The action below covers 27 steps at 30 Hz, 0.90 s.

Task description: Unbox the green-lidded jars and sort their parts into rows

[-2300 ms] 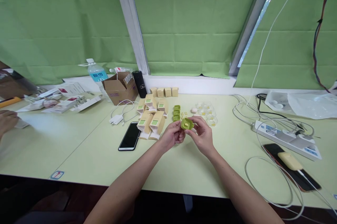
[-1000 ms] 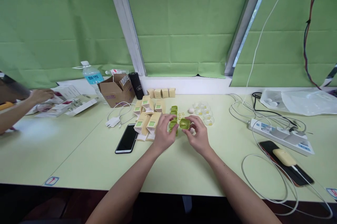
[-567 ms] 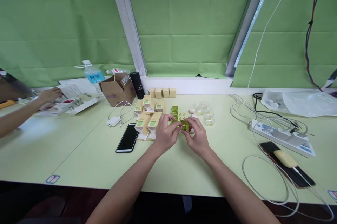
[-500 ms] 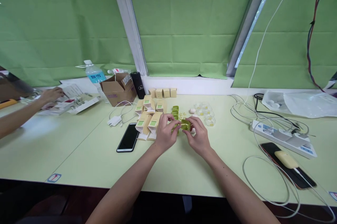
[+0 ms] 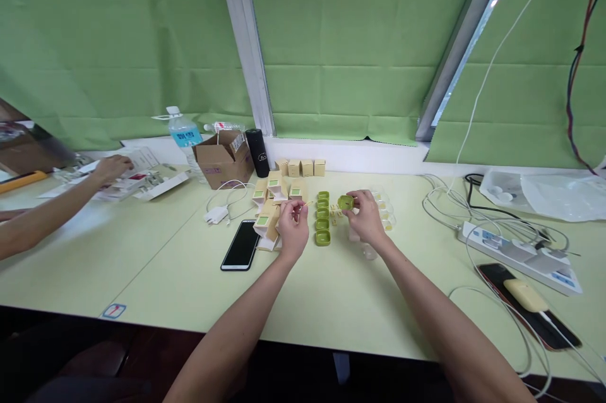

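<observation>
In the head view, my right hand (image 5: 368, 218) grips a small olive-green square cup (image 5: 346, 203) by its right side, raised above the table. My left hand (image 5: 294, 226) pinches a thin yellowish stick-like piece (image 5: 307, 203), too small to make out well. Between the hands stands a column of several matching green cups (image 5: 322, 238). Tiny yellow pieces (image 5: 334, 222) lie just right of that column. Clear plastic domes (image 5: 386, 207) with yellow spots are partly hidden behind my right hand. Cream boxes with green labels (image 5: 266, 221) are grouped beside my left hand.
Left of the boxes lies a phone (image 5: 240, 246), with a white charger (image 5: 216, 215) behind it. A cardboard box (image 5: 222, 163), black cylinder (image 5: 257, 152) and water bottle (image 5: 185, 138) line the back. Cables and a power strip (image 5: 518, 256) lie right. Another person's hand (image 5: 112, 168) works far left.
My hands have parted: the left moved away from the cup with the thin piece, while the right lifted the green cup rightward and up. The column of cups is now uncovered. The view shifted slightly.
</observation>
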Motion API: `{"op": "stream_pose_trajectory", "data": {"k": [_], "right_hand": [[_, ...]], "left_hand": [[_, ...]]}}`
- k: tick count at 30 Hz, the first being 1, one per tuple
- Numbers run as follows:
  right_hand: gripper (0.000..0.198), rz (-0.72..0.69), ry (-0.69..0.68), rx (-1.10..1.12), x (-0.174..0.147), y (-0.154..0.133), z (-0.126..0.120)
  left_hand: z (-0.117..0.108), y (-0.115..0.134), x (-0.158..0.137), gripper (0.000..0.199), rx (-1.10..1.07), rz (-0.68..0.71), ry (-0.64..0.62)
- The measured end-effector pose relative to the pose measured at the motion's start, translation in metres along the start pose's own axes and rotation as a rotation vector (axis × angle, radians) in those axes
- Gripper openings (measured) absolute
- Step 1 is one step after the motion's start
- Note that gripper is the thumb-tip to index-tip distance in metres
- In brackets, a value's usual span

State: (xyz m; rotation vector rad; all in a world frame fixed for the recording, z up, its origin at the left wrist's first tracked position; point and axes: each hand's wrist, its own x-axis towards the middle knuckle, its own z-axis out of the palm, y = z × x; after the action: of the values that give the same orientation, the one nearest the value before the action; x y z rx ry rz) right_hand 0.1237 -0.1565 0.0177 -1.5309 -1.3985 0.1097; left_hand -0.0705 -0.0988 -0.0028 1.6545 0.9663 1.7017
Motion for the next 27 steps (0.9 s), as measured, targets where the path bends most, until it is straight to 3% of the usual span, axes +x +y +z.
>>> {"op": "stream_pose_trajectory", "data": {"k": [6, 8, 16, 27], "right_hand": [[0.035, -0.015, -0.314, -0.331, 0.044, -0.015, 0.036], [0.035, -0.004, -0.363, -0.37, 0.057, -0.021, 0.053], [0.028, 0.085, -0.486, -0.562, 0.097, -0.023, 0.1], [0.038, 0.157, -0.487, -0.62, 0.091, -0.018, 0.112]], "left_hand": [[-0.003, 0.003, 0.003, 0.03, -0.062, -0.041, 0.067], [-0.004, 0.002, 0.004, 0.032, -0.064, -0.058, 0.084], [-0.004, -0.002, 0.005, 0.037, -0.039, -0.085, 0.1], [-0.002, -0.002, 0.004, 0.039, -0.069, -0.079, 0.062]]}}
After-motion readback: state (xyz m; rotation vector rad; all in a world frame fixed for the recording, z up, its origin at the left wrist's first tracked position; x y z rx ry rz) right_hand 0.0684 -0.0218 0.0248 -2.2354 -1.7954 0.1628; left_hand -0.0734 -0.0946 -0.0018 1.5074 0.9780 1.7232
